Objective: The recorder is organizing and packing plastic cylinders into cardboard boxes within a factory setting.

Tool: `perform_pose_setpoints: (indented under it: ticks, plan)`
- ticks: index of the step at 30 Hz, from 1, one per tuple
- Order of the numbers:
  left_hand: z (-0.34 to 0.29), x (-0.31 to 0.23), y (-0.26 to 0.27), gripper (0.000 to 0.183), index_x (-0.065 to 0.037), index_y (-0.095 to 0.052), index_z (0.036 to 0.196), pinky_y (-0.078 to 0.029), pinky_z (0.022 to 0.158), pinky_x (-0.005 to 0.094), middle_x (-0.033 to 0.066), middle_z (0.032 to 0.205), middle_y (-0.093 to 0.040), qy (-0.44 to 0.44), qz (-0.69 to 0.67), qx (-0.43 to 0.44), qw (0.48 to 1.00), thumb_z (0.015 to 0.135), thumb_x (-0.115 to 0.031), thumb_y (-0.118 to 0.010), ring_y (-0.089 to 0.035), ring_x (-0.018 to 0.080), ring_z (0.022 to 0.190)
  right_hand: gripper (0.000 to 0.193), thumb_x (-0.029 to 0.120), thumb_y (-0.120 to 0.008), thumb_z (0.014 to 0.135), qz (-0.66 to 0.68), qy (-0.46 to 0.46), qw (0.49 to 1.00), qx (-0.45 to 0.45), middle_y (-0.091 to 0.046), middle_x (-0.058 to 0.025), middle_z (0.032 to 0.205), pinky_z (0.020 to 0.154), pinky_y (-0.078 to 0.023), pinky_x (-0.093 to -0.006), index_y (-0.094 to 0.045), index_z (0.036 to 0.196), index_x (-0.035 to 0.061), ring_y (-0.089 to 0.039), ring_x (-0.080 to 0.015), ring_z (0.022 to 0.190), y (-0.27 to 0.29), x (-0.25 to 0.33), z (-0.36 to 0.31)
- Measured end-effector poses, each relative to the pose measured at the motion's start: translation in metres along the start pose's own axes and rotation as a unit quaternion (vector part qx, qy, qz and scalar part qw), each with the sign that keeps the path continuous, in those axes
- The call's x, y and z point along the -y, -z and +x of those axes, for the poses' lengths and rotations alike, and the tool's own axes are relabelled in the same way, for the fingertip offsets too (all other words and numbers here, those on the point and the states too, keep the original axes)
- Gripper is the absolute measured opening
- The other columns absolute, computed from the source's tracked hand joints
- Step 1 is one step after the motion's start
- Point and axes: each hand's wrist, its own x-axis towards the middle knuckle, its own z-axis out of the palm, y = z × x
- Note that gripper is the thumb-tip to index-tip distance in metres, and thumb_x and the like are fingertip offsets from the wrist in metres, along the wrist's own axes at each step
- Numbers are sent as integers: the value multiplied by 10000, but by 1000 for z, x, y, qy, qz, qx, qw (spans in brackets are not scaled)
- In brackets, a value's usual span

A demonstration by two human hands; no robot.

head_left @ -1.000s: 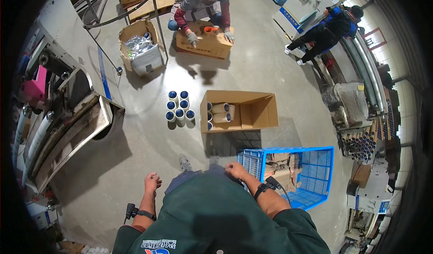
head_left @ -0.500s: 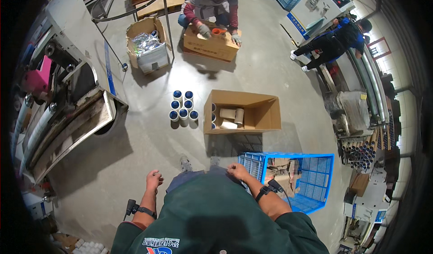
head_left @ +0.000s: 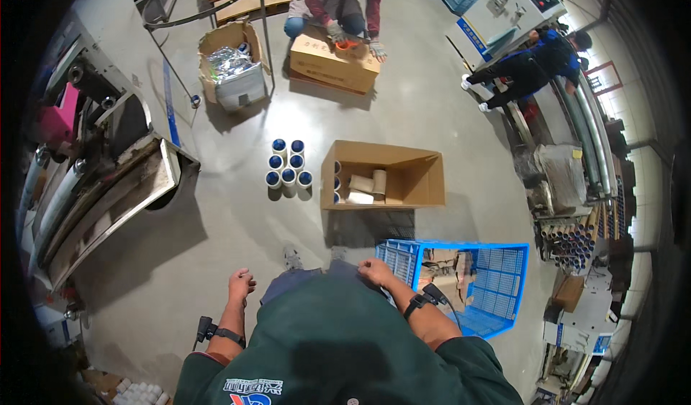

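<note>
My left hand [head_left: 242,283] hangs beside my left thigh, fingers loosely bent and a little apart, with nothing in it. My right hand [head_left: 375,271] is held by my right thigh near the blue crate [head_left: 524,282], its fingers slackly curled and no object visible in them. On the floor ahead stand several upright white rolls [head_left: 288,177] with blue core ends. Right of them is an open cardboard box [head_left: 425,182]. Inside it, more blue-ended rolls line the left wall, while a few pale rolls [head_left: 378,182] lie loose. Neither hand touches these.
Cardboard pieces [head_left: 446,275] lie in the crate. Ahead, a co-worker [head_left: 335,5] crouches over a closed carton [head_left: 335,63], holding an orange tape dispenser [head_left: 347,44]. A carton of silvery film [head_left: 241,88] stands beside a metal frame. Machines flank both sides; another person [head_left: 529,66] stands at the right one.
The co-worker's hand and orange dispenser have shifted along the carton, which now sits at a different tilt. The whole view has shifted slightly; my hands keep nearly the same pose.
</note>
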Motion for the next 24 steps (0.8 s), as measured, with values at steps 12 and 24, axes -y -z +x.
perform_pose_setpoints:
  ticks: [12,24]
  plan:
    - [19,13,5,354,-41,-512,1181,-517,555,332,102,861,-607,-6,7,18,1000,830,-80,-543,-632,229,677,302,315,-625,766,-29,3,999,-37,-698,-135,923,789,-503,-387,-703,927,73,-655,-301,870,-2,-16,-2]
    - [37,-1,-8,411,-36,-460,1261,-520,542,336,96,868,-587,23,-1,79,997,854,-84,-496,-618,231,656,255,304,-629,746,-2,31,995,-95,-651,-142,748,663,-462,-410,-640,790,53,-624,-288,719,11,-7,-13]
